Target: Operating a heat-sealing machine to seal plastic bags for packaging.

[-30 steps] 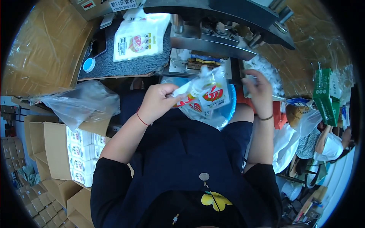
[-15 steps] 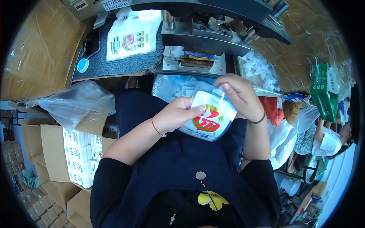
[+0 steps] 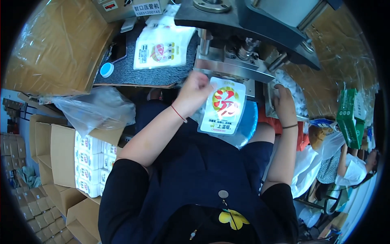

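My left hand (image 3: 194, 94) is closed on the upper left edge of a flat pouch (image 3: 223, 107), white with a clear border, a yellow-green round and red print. The pouch hangs upright, face toward me, below the press (image 3: 248, 67). My right hand (image 3: 285, 105) reaches to the near left part of a tray of small white plastic pieces (image 3: 300, 99). Its fingers look apart, and nothing shows in them, though their tips lie partly among the pieces. Behind the pouch, a blue plastic-lined container (image 3: 248, 122) shows in part.
A stack of white pouches (image 3: 160, 53) lies on the grey mat (image 3: 122, 73), with a blue-white cap (image 3: 107, 70) and a phone (image 3: 118, 49). Left stands an open carton (image 3: 63, 158) of white packs. A green box (image 3: 347, 118) and a seated person (image 3: 351, 168) are at right.
My right hand has let go of the pouch and moved right to the tray. The left hand has raised the pouch and turned it upright. The view has shifted a little.
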`<state>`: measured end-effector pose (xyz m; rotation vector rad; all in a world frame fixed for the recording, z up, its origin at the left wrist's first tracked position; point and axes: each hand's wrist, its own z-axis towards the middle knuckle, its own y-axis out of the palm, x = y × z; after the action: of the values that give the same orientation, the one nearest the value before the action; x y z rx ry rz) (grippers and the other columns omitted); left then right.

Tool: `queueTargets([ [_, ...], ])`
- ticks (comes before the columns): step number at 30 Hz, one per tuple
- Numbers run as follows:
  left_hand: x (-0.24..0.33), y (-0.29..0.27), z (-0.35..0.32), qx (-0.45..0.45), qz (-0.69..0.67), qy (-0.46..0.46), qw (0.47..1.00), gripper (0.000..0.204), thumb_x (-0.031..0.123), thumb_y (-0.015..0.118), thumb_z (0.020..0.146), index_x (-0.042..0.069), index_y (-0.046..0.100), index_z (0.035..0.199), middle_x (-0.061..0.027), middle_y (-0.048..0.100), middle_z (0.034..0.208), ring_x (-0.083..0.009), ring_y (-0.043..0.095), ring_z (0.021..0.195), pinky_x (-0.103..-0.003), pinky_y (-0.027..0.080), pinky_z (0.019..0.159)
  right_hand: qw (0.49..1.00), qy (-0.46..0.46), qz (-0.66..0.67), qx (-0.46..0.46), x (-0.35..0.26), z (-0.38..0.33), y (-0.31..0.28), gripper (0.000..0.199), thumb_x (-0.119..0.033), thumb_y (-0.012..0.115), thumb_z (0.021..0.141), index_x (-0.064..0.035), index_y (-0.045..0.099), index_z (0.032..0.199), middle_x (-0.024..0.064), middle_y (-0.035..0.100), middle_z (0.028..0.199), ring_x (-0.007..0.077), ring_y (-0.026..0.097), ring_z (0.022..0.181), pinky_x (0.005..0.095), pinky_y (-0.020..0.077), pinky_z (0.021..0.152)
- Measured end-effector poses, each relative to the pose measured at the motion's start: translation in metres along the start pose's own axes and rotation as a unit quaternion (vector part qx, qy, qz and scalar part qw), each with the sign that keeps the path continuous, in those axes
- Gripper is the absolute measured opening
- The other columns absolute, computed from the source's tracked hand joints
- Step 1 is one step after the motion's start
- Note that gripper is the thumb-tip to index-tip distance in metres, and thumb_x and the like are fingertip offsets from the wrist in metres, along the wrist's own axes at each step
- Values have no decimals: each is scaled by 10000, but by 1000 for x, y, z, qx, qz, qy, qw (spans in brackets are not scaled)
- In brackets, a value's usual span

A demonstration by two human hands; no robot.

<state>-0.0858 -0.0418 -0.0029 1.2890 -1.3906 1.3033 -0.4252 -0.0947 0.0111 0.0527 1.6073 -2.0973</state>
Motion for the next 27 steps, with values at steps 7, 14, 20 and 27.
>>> queueTargets([
  [7,-17,-99,11,95,593,262,756,556,341,611,943,82,492,1421,-225,453,1462,-409,417,1360,-511,327,1116,999,7,6,39,-5,-4,-11,216,-24,642,848,-12,580,1055,213,639,975,422,626,882,440,521,784],
  [14,-23,-79,-50,53,47,153,986,231,156,601,974,-39,683,1067,-121,717,907,-191,697,849,-329,539,793,939,5,342,31,-71,-22,-12,90,-49,730,868,11,675,908,88,708,940,157,666,834,288,526,753],
  [20,2,-19,-65,-115,36,90,989,109,73,722,885,-27,725,929,-63,714,819,-40,633,712,-216,497,656,841,-21,539,-34,-127,-16,-11,109,-51,683,911,33,695,981,124,726,1038,163,671,958,293,525,852],
  [27,3,27,-81,-239,-251,-96,933,305,272,603,1018,-15,670,1093,-48,718,998,-77,654,868,-254,542,796,875,-53,469,-105,-111,-9,-27,161,-137,618,982,15,669,998,74,693,1033,102,603,900,252,490,792],
])
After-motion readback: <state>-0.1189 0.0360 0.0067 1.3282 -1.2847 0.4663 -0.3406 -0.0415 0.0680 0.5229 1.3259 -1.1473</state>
